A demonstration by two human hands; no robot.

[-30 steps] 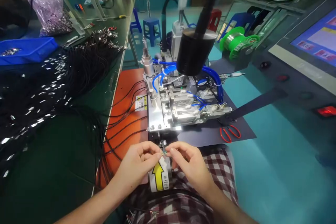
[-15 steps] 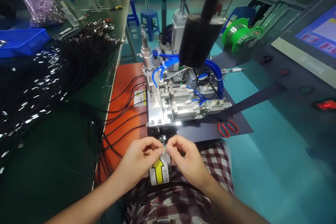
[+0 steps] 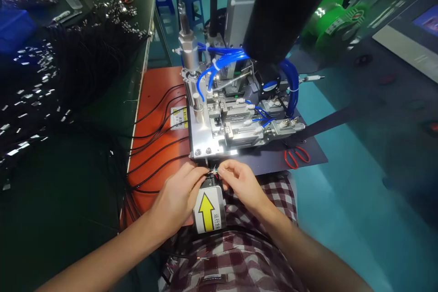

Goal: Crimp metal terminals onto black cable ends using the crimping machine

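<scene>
My left hand (image 3: pixel 181 191) is closed, thumb and forefinger pinching a cable end just in front of the machine. Thin coloured wires (image 3: pixel 214 172) fan out from that end between my two hands. My right hand (image 3: pixel 241 185) pinches the tips of these wires from the other side. Both hands are over a small black fixture (image 3: pixel 208 181) at the front of the silver machine (image 3: pixel 236 132). Below them a white label with a yellow arrow (image 3: pixel 206 214) faces up. Fingers partly hide the wire ends.
Black cables (image 3: pixel 160 139) run across an orange mat (image 3: pixel 153 96) into the machine's left side. Red-handled scissors (image 3: pixel 297 157) lie to the right. A dark bundle of cables (image 3: pixel 99 50) covers the left table. Another stripped cable end (image 3: pixel 202 258) rests on my lap.
Both hands have moved forward, from above the arrow label to the black fixture. The coloured wires are now spread out between the fingers. The head view has shifted slightly.
</scene>
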